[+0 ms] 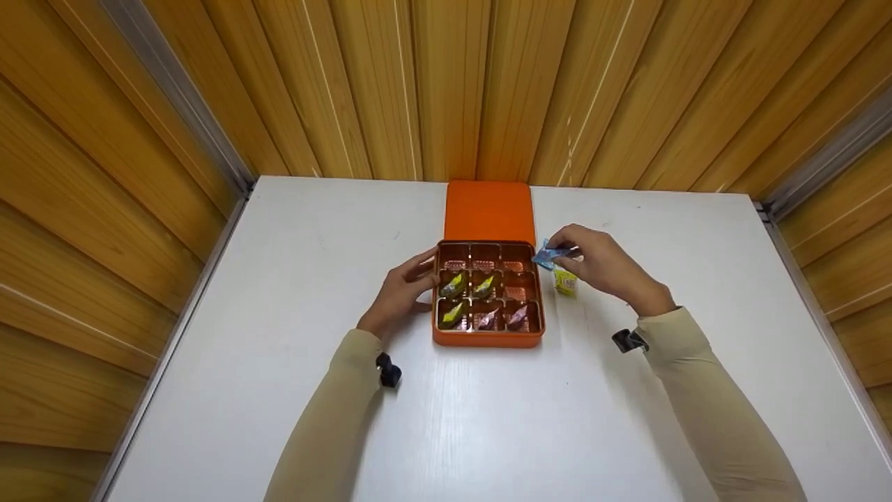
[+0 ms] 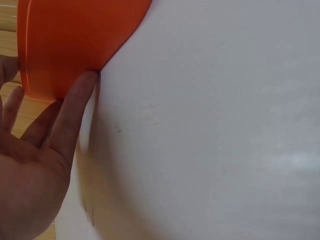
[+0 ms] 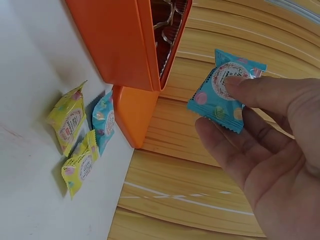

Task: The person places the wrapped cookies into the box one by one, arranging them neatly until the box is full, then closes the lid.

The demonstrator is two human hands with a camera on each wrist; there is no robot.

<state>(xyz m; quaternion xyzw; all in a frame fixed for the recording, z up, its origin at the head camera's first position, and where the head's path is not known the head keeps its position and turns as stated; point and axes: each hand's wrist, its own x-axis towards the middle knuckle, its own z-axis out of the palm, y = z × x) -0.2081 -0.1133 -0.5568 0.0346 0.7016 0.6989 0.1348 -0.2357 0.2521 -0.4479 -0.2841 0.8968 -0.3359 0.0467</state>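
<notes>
In the head view, an orange tin [image 1: 488,339] sits mid-table, its lid [image 1: 489,211] lying back at twelve o'clock. The person's left hand [image 1: 401,293] is at the tin's nine o'clock, fingers spread and fairly straight against the side wall. The right hand [image 1: 592,261] is at about two o'clock, thumb and fingers brought together on a blue packet [image 1: 550,255] just beside the tin's far right corner. The packet's free tip points to nine o'clock; it is small here, but its long axis seems to run roughly nine to three. A yellow packet [image 1: 566,284] lies on the white table [image 1: 488,432] near that hand, at the tin's three o'clock. In the three-by-three tray [image 1: 456,254], yellow-green packets [image 1: 455,315] fill the left and centre cells of the middle row and the front-left cell, with pink packets [image 1: 519,318] in the other two front cells, all slanting from seven to one o'clock.

In the left wrist view, the tin is at eleven o'clock, and one extended left fingertip touches its lower edge.

In the right wrist view, the thumb presses on the blue packet's round label with the fingers behind, a light pinch. The label faces the camera, and the crimped ends point to one and seven o'clock, along its long axis. Towards nine o'clock, two yellow packets and a second blue packet [image 3: 103,122] lie on the table near the tin
</notes>
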